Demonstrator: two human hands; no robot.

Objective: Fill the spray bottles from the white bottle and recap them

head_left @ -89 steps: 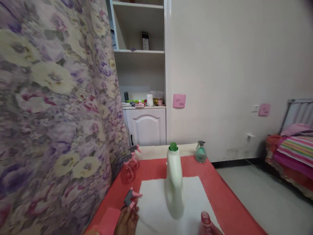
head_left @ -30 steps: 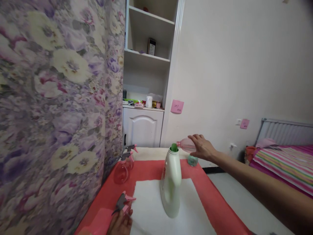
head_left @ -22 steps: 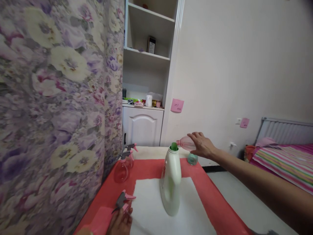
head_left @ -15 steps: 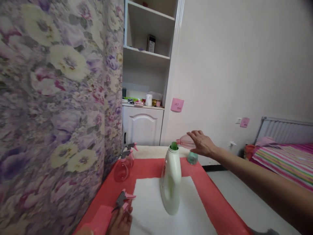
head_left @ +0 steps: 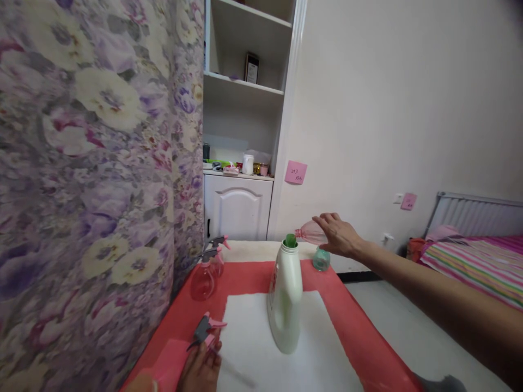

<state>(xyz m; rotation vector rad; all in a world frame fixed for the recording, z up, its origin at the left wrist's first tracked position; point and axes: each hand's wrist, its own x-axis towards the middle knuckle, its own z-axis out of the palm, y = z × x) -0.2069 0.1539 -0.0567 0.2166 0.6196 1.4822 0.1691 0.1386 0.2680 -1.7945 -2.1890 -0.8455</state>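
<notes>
Left hand (head_left: 200, 367), at the lower left, fingers curled in around the collar of a grey-and-pink spray head (head_left: 202, 330); right hand (head_left: 338, 237), arm stretched in from the right edge, fingers and thumb closed round the body of a clear pink bottle (head_left: 312, 232). Positions, left to right: spray head upright at the left hand's fingertips, near the left edge of a white sheet (head_left: 247, 326), its thin tube slanting down to the right over that sheet; pale green jug (head_left: 286, 296) standing on the sheet between the two hands, apart from both; clear pink bottle beyond the left hand's reach, up at the jug's top, mouth facing left beside a green spout (head_left: 290, 239) in the jug's neck; contact between mouth and spout cannot be told.

Appearance, left to right: spray head has a dark grey body, pink trigger and nozzle parts, pink collar; jug is opaque and glossy, threaded at its uncapped neck, with a moulded handle and reddish print, unreadable, on its left side; clear pink bottle lies nearly horizontal, see-through, ribbed at the narrow neck, no spray head on it; contents cannot be made out.
</notes>
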